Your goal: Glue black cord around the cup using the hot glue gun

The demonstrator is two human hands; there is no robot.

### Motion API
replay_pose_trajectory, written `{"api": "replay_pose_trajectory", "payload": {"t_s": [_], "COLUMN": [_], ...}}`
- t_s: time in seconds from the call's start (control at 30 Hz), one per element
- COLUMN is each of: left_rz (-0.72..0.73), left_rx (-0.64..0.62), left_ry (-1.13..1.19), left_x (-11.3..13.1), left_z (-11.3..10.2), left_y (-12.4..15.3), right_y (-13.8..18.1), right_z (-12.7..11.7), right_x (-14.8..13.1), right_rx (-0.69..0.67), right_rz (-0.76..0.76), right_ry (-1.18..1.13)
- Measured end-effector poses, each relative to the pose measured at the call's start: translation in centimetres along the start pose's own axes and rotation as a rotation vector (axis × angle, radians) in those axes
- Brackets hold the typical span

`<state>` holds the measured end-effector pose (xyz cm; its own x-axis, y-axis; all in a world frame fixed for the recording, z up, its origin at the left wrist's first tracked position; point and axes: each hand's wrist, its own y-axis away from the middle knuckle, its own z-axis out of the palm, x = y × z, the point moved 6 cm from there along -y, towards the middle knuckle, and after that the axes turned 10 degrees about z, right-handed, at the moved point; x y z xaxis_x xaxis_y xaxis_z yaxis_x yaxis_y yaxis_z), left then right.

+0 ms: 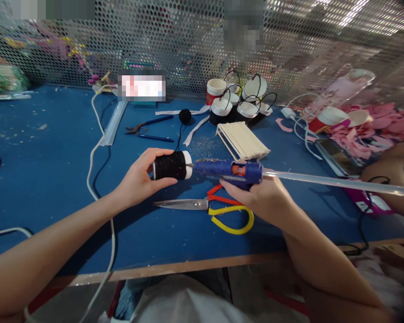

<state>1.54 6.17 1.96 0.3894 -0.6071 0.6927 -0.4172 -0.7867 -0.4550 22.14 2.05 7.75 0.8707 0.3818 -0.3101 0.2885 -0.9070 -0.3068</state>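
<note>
My left hand (143,175) grips a small black-wrapped cup (170,166) lying on its side, its white band (187,165) facing right. A black cord runs from behind the cup up to a black pompom (185,116). My right hand (267,197) is closed round a blue hot glue gun (227,169), whose nozzle tip is at the white band; I cannot tell whether it touches. From the gun's rear a long clear glue stick (336,182) sticks out to the right. Scissors (198,204) with red and yellow handles lie below the gun.
Blue-handled pliers (151,128), white ribbon (197,130) and a stack of cream sticks (244,139) lie beyond my hands. Several cups with black cord loops (247,107) stand by the mesh panel (188,45). A white cable (90,166) crosses at left. Another person's arm (393,166) rests at right.
</note>
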Motion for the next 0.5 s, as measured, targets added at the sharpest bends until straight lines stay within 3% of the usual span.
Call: {"api": "replay_pose_trajectory", "payload": {"t_s": [0.1,0.3,0.5], "left_rz": [-0.049,-0.107,0.057], "left_rx": [0.002,0.004,-0.006], "left_ry": [0.030,0.084,-0.009], "left_x": [-0.20,-0.49,0.38], "left_z": [0.00,0.12,0.00], "left_y": [0.04,0.16,-0.03], "right_y": [0.18,0.24,0.63], "right_z": [0.04,0.16,0.07], "right_x": [-0.33,-0.08,-0.74], "right_rx": [-0.022,-0.047,0.065], "right_rz": [-0.066,0.030,-0.203], "right_ry": [0.043,0.009,0.303]}}
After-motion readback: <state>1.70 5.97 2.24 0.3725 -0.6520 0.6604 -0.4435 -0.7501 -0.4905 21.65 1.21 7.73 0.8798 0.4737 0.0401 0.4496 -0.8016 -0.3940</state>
